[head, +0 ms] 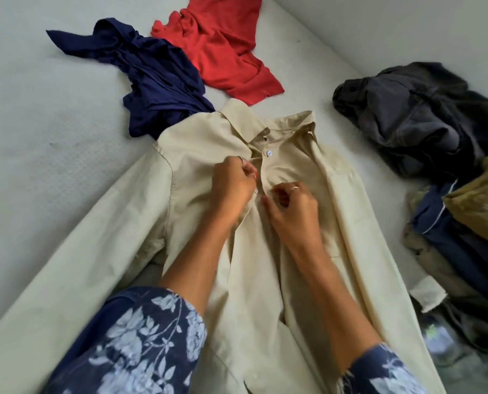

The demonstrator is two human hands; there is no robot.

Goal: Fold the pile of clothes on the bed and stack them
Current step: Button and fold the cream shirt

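A beige button-up shirt [197,143] lies front-up on the white bed [38,115], collar pointing away, one sleeve stretched toward the lower left. My left hand [233,184] pinches the left edge of the shirt's front placket just below the collar. My right hand [291,210] pinches the right edge of the placket beside it. One white button [268,153] shows above the hands. Both forearms cover the shirt's middle.
A crumpled navy garment [157,81] and a red shirt [223,46] lie beyond the collar. A dark grey garment [416,115] sits at the right. A heap of navy, olive and mustard clothes [464,245] fills the right edge.
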